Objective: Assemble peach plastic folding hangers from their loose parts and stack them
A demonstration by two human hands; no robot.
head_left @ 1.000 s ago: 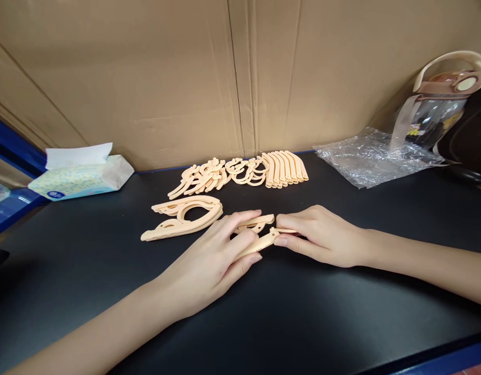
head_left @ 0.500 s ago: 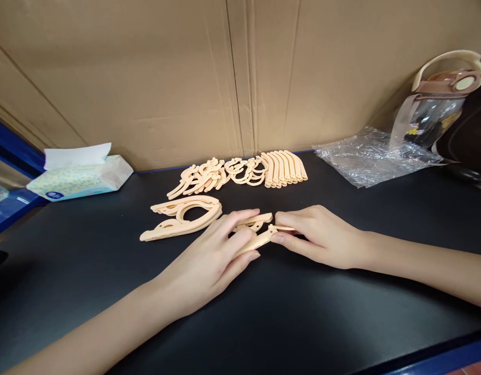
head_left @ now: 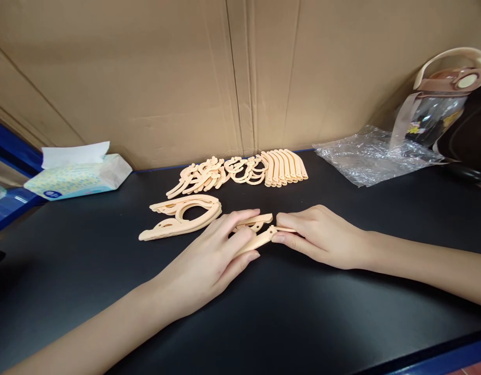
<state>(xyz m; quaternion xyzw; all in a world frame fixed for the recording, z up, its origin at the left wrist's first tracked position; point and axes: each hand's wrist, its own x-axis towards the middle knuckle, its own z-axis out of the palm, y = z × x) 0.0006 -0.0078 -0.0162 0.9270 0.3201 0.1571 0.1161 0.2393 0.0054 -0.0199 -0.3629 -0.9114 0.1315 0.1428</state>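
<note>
My left hand (head_left: 213, 255) is closed around a beige folding hanger (head_left: 260, 239), whose two arms stick out past the fingers toward the right. Opposite it, my right hand (head_left: 322, 237) pinches a thin beige piece (head_left: 286, 229) at the hanger's end, thumb below and fingers above; most of that piece is hidden in the fingers. Just beyond my left hand lies a small stack of folded hangers (head_left: 178, 227). Farther back are loose hanger parts: a heap of curved pieces (head_left: 203, 178), some hooks (head_left: 250, 174) and a row of arms (head_left: 285, 166).
The black table (head_left: 264, 323) backs onto a cardboard wall (head_left: 147, 78). At the left stands a tissue pack (head_left: 80, 177). Crumpled clear plastic bags (head_left: 365, 156) lie at the back right, beside a drink bottle (head_left: 439, 109) with a strap.
Both hands keep their grip, and the thin piece at the hanger's end has shifted very slightly to the right. The view has moved a little; nothing else differs visibly.
</note>
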